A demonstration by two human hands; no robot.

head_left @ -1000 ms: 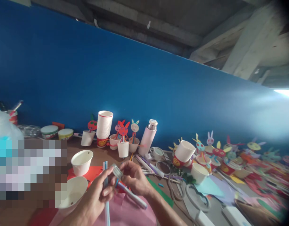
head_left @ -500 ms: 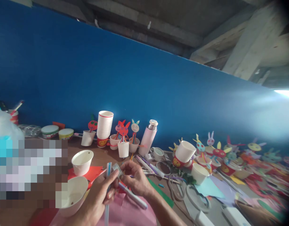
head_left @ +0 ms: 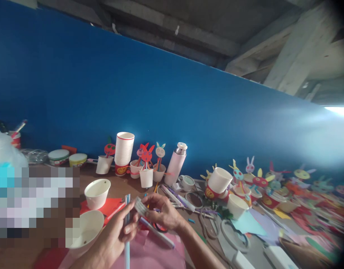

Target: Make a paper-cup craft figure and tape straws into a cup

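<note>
My left hand (head_left: 116, 233) is closed around an upright pale-blue and white straw-like strip (head_left: 127, 250), which runs down past my palm. My right hand (head_left: 162, 213) pinches a small clear, greyish piece (head_left: 140, 206) between thumb and fingers; its exact kind is hard to make out. The two hands are close together, with the clear piece near my left fingertips. Beneath them lies pink paper (head_left: 149, 254), with a white marker (head_left: 163, 238) slanting across it. A red loop (head_left: 160, 227), perhaps a scissor handle, shows partly behind my right hand.
Two white paper cups (head_left: 97, 194) stand on the left by red paper. Behind are a cup stack (head_left: 125, 149), paper rabbit figures in cups (head_left: 146, 175) and a pink thermos (head_left: 176, 164). Cables (head_left: 235, 237), markers and more rabbit cups (head_left: 240, 190) crowd the right.
The clear piece has turned slightly in my right fingers, and my left thumb has drawn back from it. My right forearm now covers more of the green paper. The red loop has come into view.
</note>
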